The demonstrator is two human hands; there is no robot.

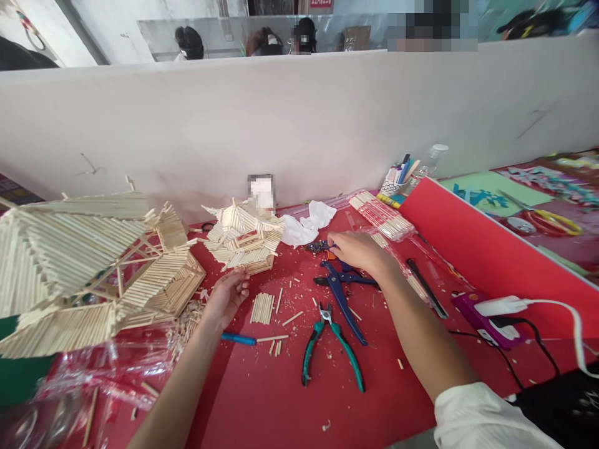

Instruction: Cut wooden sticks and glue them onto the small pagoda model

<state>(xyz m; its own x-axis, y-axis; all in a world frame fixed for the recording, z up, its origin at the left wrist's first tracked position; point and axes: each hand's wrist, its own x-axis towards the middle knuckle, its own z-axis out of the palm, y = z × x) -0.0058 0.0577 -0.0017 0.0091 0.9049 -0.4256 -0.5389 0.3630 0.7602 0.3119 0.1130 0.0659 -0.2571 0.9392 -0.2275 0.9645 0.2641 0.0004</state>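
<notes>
My left hand point(228, 295) is beside the lower edge of a small pavilion model point(248, 240) built of pale wooden sticks. Its fingers are curled in, and whatever they hold, if anything, is too small to make out. Further right, my right hand point(355, 249) reaches across the table, its fingers closed at a dark blue tool point(317, 247) with an orange part, partly hidden by the hand. Just below lie blue-handled cutters point(340, 293) and green-handled pliers point(326, 315) with parted handles. A row of short cut sticks point(262, 308) lies between my hands, near a blue pen-like tool point(238, 338).
A larger stick-built model point(84, 249) fills the left side, with clear plastic wrapping point(116, 368) before it. Packaged sticks point(381, 215) lie back right, near a red board point(468, 255) and a purple power strip point(491, 321). A white partition point(281, 118) stands behind.
</notes>
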